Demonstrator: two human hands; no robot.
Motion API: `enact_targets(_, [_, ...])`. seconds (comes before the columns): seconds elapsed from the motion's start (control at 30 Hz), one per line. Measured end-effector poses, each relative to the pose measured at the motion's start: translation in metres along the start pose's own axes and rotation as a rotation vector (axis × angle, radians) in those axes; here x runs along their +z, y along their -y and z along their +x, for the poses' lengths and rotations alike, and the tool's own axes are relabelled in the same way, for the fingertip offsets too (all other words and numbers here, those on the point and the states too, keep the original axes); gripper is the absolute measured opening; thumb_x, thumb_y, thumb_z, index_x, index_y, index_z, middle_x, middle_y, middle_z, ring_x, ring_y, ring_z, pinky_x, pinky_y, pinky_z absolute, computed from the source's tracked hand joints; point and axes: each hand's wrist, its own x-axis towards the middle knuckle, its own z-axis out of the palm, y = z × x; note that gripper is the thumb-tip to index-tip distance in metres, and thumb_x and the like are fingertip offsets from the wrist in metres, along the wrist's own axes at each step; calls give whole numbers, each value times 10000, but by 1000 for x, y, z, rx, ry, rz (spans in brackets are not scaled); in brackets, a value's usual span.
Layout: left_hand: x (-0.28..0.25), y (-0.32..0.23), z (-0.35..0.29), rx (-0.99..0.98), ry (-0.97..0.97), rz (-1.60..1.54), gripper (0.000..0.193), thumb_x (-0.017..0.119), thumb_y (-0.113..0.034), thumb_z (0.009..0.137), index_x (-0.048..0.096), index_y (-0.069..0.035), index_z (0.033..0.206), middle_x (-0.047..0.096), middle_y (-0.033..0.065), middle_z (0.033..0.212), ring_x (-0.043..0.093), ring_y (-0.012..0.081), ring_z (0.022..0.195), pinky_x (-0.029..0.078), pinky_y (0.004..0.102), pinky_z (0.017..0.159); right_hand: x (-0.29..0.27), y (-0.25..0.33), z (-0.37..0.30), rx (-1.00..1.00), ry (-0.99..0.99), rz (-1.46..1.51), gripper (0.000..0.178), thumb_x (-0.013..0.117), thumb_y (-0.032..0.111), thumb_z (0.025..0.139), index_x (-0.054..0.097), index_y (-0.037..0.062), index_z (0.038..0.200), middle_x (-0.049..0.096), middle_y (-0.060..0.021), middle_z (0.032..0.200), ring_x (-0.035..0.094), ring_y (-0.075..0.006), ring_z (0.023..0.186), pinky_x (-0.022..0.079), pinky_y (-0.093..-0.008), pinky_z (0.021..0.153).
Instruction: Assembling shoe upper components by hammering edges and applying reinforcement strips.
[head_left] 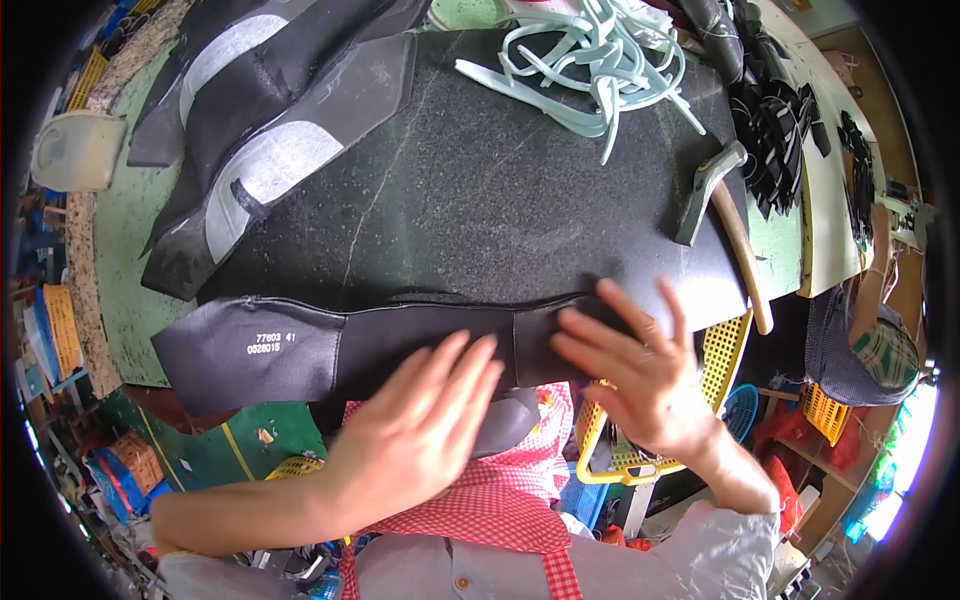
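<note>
A long black leather piece [250, 355], likely part of a boot upper, lies along the near edge of a dark stone slab [480, 200]. Two seams cross it, and white print marks its left end. My left hand [410, 430] is over its middle, with fingers stretched out and slightly blurred. Over the right part my right hand [650, 375] lies with fingers spread, hiding that end. Neither hand grips anything; whether each presses or hovers I cannot tell.
Black leather pieces with grey patches [275, 165] are stacked at the far left. Pale blue strips [600, 75] lie tangled at the back. A wooden-handled hammer [738, 235] rests on the right edge. Below it is a yellow basket [730, 360]. Another person's arm [872, 280] shows at far right.
</note>
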Motion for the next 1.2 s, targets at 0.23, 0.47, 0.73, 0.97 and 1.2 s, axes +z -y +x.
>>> enact_targets(0.23, [11, 42, -13, 89, -380, -142, 299, 761, -163, 842, 810, -127, 1135, 773, 37, 1059, 739, 213, 1018, 583, 456, 983, -13, 1, 10, 57, -183, 18, 251, 769, 112, 890, 793, 109, 1139, 770, -33, 1235, 619, -313, 1330, 282, -641, 1207])
enact_targets(0.47, [-28, 17, -56, -261, 171, -1296, 240, 748, -36, 946, 776, -86, 1178, 778, 87, 1121, 752, 217, 987, 590, 336, 917, -28, -8, 73, 4, -283, 485, 270, 659, -25, 950, 710, 0, 1214, 735, -185, 1154, 729, -361, 1060, 584, -405, 899])
enact_targets(0.73, [-7, 23, -42, -312, 8, -1123, 363, 737, -61, 964, 719, -139, 1318, 726, 91, 1179, 735, 185, 952, 603, 304, 720, -21, -23, 145, 55, -476, 161, 117, 748, 124, 904, 693, 63, 988, 704, -89, 929, 718, -299, 863, 575, -406, 750])
enact_targets(0.97, [2, 65, 41, -317, -531, -994, 382, 748, -84, 981, 631, 22, 1329, 743, 133, 1154, 754, 192, 997, 620, 296, 798, -22, 23, 125, 44, -173, 1095, 233, 767, 97, 956, 700, 26, 1168, 729, -37, 1043, 648, -69, 968, 520, -247, 817])
enact_targets(1.2, [-6, 92, 19, -581, -570, -1548, 437, 517, -300, 1129, 642, 54, 1352, 749, 165, 1157, 768, 235, 982, 667, 364, 741, -15, -33, 139, 2, -504, 336, 173, 699, 98, 966, 723, 12, 1115, 737, -136, 1045, 705, -317, 1016, 529, -419, 960])
